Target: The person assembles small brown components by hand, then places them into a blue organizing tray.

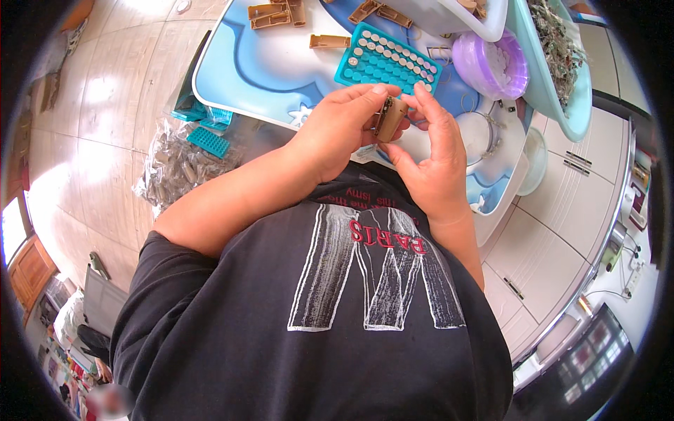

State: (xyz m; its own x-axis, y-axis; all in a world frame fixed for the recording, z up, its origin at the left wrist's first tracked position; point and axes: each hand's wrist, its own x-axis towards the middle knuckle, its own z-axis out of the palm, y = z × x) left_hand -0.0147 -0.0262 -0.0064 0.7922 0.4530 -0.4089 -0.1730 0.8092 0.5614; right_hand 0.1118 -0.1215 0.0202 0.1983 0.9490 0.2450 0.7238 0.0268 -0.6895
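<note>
Just above the near edge of the table, my left hand (pixel 337 126) grips a small brown plastic casing (pixel 392 121) between thumb and fingers. Dark, fine parts, perhaps electronic, show along the casing's left side. My right hand (pixel 437 154) curls round the casing from the other side, its thumb at the lower end and its fingers near the top. Right beyond both hands lies a teal tray (pixel 344 76) with rows of round wells, many holding white discs. An open brown casing (pixel 330 42) rests at the tray's left.
More brown casings (pixel 270 15) lie at the far side of the blue and white table (pixel 232 74). A purple bowl (pixel 518 56) and a pale teal basin (pixel 577 116) full of small parts stand right. On the floor at left is a clear bag (pixel 165 172) of brown pieces.
</note>
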